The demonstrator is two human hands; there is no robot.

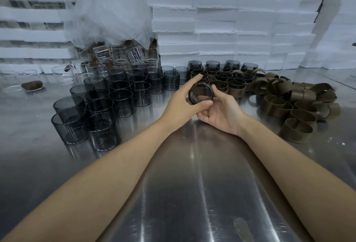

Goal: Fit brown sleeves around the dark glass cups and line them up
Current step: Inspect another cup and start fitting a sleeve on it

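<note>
A person's left hand (179,105) is pinching a round, smoky dark glass cup (201,93) between thumb and outstretched fingers. The right hand (221,112) is cradling it from the other side, thumb on the rim. The cup is hanging tilted, its circular face toward the camera, just above a gleaming steel table (192,184). To the left, cylindrical bare cups (119,95) are standing in rows. Just behind the hands, sleeved cups (231,82) in matte brown bands are clustering together. To the right, loose brown sleeves (296,103), curled into rings, are lying heaped. Rough white foam blocks (231,20) are standing stacked behind.
</note>
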